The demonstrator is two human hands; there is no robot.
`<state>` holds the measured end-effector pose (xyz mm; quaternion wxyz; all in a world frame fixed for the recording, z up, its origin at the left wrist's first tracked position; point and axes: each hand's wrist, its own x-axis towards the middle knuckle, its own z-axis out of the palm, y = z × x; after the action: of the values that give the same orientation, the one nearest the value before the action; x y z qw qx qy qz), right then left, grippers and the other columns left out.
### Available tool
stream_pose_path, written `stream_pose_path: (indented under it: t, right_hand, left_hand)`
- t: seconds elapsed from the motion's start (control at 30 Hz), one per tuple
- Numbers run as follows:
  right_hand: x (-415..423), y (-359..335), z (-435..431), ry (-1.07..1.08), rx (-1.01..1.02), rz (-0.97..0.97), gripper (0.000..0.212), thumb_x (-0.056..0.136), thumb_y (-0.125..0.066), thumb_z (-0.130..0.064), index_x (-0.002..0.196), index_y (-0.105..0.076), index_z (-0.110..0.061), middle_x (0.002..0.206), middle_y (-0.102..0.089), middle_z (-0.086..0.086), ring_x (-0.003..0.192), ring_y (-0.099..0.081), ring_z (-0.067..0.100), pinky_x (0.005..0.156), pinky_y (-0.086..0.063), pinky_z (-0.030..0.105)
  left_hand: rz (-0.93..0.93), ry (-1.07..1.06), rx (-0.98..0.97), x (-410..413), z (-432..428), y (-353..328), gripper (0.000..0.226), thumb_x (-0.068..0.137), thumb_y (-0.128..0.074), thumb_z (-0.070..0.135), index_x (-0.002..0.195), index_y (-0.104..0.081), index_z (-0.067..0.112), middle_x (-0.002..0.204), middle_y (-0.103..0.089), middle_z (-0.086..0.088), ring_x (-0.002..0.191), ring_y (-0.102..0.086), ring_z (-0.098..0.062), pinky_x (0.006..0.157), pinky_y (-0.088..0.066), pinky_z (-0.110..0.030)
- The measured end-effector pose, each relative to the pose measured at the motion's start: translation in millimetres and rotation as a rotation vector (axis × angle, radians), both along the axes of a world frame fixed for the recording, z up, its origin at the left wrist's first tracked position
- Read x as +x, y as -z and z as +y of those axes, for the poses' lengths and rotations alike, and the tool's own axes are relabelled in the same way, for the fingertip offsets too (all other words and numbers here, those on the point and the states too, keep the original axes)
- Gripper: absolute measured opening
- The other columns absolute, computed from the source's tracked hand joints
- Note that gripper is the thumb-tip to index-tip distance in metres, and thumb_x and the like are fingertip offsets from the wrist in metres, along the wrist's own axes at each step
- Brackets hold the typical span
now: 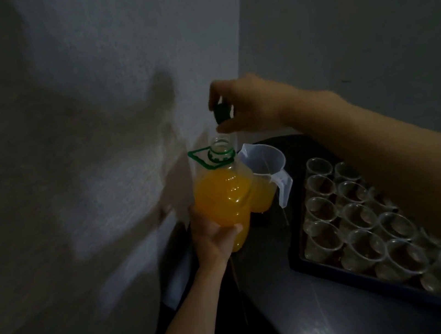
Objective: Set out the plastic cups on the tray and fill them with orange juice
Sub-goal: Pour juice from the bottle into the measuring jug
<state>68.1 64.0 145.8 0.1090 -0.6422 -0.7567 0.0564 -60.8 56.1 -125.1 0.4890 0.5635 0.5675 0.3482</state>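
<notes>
Head view: the left hand [213,237] has its grip closed round the lower body of a clear plastic bottle [225,203] and holds it roughly upright, close to the wall [87,101]. The bottle is filled most of the way with orange juice [212,188]. Its mouth is uncovered, and a green collar with a flat carrying loop [200,157] sits round the neck. The frame is too dim and soft for any writing on the bottle to be read.

Just above the bottle's mouth, the right hand [247,105] pinches a dark green cap [223,113] between thumb and fingertips, its grip closed on the cap. The cap is clear of the neck.

Just behind the bottle and to its right stands a translucent plastic jug [266,159] with a pouring lip and a handle. Its lower part holds orange liquid.

Further right, a dark rectangular tray [301,265] lies on the table [311,328]. It carries clear plastic cups [358,217] set upright in close rows, rim beside rim, with the dark tray showing through them. The right forearm crosses over the far side of the tray and hides some of the cups.

The table is dark with a dull sheen and sits in a corner between pale, rough-textured walls. The room is dim, and the shadows of the arms fall on the left wall.
</notes>
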Motion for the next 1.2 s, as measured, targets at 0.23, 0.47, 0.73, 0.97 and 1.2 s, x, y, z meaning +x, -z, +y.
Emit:
stream_pose_path:
  t: [0.23, 0.47, 0.73, 0.97, 1.2]
  right_hand:
    - [-13.1, 124.0, -113.4, 0.471, 0.370, 0.735, 0.036, 0.084, -0.077, -0.029, 0.111, -0.053, -0.031, 0.101, -0.061, -0.018, 0.091, -0.064, -0.006, 0.073, -0.055, 0.015]
    - [-38.8, 290.1, -179.4, 0.692, 0.033, 0.621, 0.067, 0.083, -0.076, -0.040, 0.143, -0.049, -0.028, 0.129, -0.061, -0.007, 0.115, -0.054, 0.005, 0.093, -0.041, 0.013]
    - [-26.9, 333.1, -194.2, 0.696, 0.054, 0.378, 0.066, 0.083, -0.079, -0.035, 0.143, -0.053, -0.022, 0.131, -0.062, 0.008, 0.126, -0.055, 0.027, 0.099, -0.047, 0.035]
    - [-24.9, 347.8, -199.2, 0.703, 0.204, 0.114, 0.071, 0.055, -0.095, -0.031, 0.119, -0.069, -0.015, 0.109, -0.071, 0.007, 0.097, -0.068, 0.031, 0.071, -0.059, 0.038]
    - [-25.6, 316.7, -198.3, 0.641, 0.263, 0.350, 0.053, 0.079, -0.075, -0.028, 0.129, -0.060, -0.021, 0.125, -0.060, 0.000, 0.112, -0.054, 0.020, 0.091, -0.054, 0.043]
  left_hand:
    - [0.082, -0.071, 0.020, -0.4, 4.6, 2.1, 0.114, 0.052, -0.097, 0.023, 0.146, -0.034, 0.017, 0.140, -0.051, -0.011, 0.129, -0.052, -0.034, 0.105, -0.044, -0.045]
    - [0.122, -0.075, 0.046, 0.3, 5.2, -1.1, 0.123, 0.055, -0.097, 0.029, 0.153, -0.024, 0.019, 0.144, -0.049, -0.009, 0.129, -0.052, -0.032, 0.104, -0.046, -0.046]
    - [0.090, -0.060, 0.079, -0.4, 5.8, 4.8, 0.117, 0.062, -0.095, 0.023, 0.153, -0.022, 0.023, 0.145, -0.048, -0.006, 0.132, -0.050, -0.030, 0.106, -0.042, -0.046]
    - [0.119, -0.060, 0.074, -1.1, 8.1, 7.1, 0.118, 0.061, -0.095, 0.028, 0.152, -0.020, 0.029, 0.146, -0.047, -0.003, 0.133, -0.049, -0.029, 0.108, -0.041, -0.052]
    - [0.079, -0.119, 0.081, 9.2, -1.9, -2.4, 0.120, 0.062, -0.093, 0.016, 0.156, -0.018, 0.020, 0.146, -0.046, -0.012, 0.132, -0.049, -0.035, 0.106, -0.044, -0.050]
